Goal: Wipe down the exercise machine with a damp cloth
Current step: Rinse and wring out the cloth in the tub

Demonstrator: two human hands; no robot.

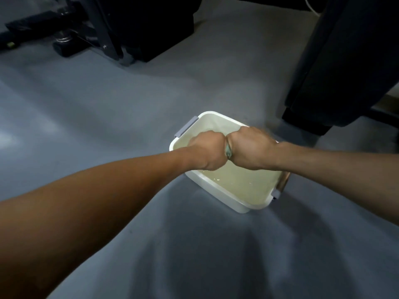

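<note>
Grey, smooth flooring (97, 108) fills most of the dim view, lit in soft patches. At the upper left stands the dark metal frame of an exercise machine (71, 37), its base rails and a ribbed foot resting on the floor; its upper parts are cut off by the top edge. Lower and nearer the middle sits a white rectangular plastic tub with grey clip handles (218, 188), holding pale, cloudy water.

Over the tub, the left hand (207, 151) is clenched in a fist, knuckles touching those of the right hand (250, 147), which is clenched likewise. Between the two fists a small bulge of grey-green wet cloth (228, 153) shows; both hands grip it tightly. The fists are probably held above the water so that wrung-out drips fall back into the tub, leaving the cloth damp rather than soaked, and the wiping itself has seemingly not begun.

At the far right a large black upright body (345, 61) rises from a block foot; whether it belongs to another machine cannot be told. Most of the cloth is hidden inside the fists, and the fingers themselves are tucked out of sight under the hands. The tub's far right handle is blurred.
</note>
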